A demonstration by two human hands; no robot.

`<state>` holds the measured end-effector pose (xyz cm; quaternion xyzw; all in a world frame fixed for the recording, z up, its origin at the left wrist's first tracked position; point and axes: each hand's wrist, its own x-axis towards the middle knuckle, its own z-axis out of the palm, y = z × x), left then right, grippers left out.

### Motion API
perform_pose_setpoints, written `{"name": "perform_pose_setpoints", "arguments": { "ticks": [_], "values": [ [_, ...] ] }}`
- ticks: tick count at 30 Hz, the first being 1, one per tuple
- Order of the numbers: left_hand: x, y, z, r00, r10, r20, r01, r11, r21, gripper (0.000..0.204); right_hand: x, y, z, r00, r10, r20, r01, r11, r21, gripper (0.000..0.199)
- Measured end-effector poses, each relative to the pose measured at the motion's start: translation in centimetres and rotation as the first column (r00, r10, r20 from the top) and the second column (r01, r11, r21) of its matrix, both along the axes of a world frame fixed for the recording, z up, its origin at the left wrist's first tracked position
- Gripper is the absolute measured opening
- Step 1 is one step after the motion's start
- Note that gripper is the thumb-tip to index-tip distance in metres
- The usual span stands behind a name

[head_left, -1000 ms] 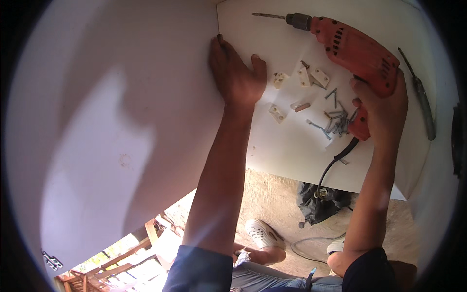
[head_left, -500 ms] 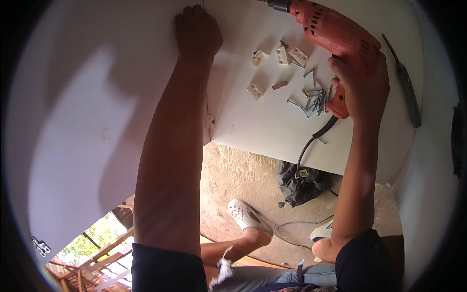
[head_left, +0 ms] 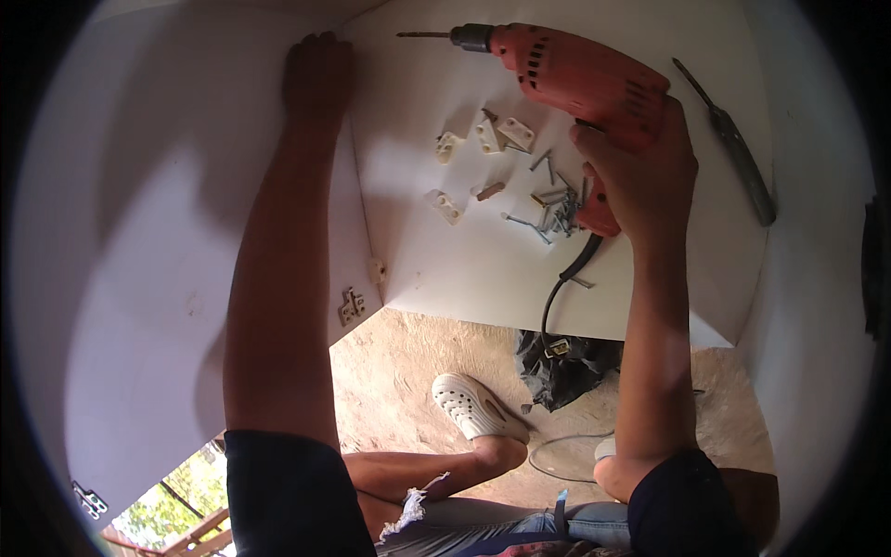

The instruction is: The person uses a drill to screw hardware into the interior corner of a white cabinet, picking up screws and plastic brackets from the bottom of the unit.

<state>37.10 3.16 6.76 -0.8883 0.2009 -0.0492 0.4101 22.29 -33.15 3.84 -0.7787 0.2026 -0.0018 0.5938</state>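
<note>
My right hand is wrapped round the grip of a red corded drill, its long bit pointing left. Near the far corner, my left hand is closed against the left white panel; its curled fingers are in shadow, and anything in them is hidden. Between the hands, several white plastic corner brackets lie on the white board. A pile of screws sits beside the drill's grip. A screwdriver with a dark handle rests to the right.
One bracket sits along the panel's seam, near a metal hinge plate. Another metal hinge is at the lower left. A white side panel rises at the right. Below, a black plastic bag lies on the rough floor near the drill's cord.
The view has shifted, so hands, drill and loose parts sit further left and lower. The whole drill bit and the hinge plate beside my left forearm now show. Both hands keep their hold.
</note>
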Motion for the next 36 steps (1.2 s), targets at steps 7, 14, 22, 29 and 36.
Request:
{"name": "perform_pose_setpoints", "arguments": {
  "ticks": [7, 14, 22, 29, 36],
  "values": [
    [0.0, -1.3, 0.2, 0.988, 0.152, 0.008, -0.15, 0.982, -0.11, 0.016, 0.4, -0.6, 0.7, 0.999, 0.016, -0.037, -0.013, 0.997, 0.071, 0.054],
    [-13.1, -9.2, -0.5, 0.974, 0.07, -0.216, -0.225, 0.193, -0.955, 0.02, 0.7, -1.1, 2.6, 0.993, 0.04, -0.115, -0.019, 0.984, 0.177, 0.052],
    [-21.9, -17.7, -1.3, 0.993, 0.035, -0.113, -0.117, 0.16, -0.98, 0.017, 1.0, -1.6, 1.7, 0.989, 0.093, -0.117, -0.066, 0.974, 0.217, 0.053],
    [-19.7, -18.7, -3.4, 0.996, 0.079, -0.031, -0.048, 0.221, -0.974, 0.014, 1.0, -1.6, 1.6, 0.993, 0.083, -0.087, -0.06, 0.968, 0.244, 0.054],
    [-20.0, -18.7, -3.0, 0.993, 0.108, -0.056, -0.081, 0.246, -0.966, 0.011, 1.2, -1.7, 1.6, 0.987, 0.087, -0.134, -0.051, 0.968, 0.248, 0.053]
  ]
}}
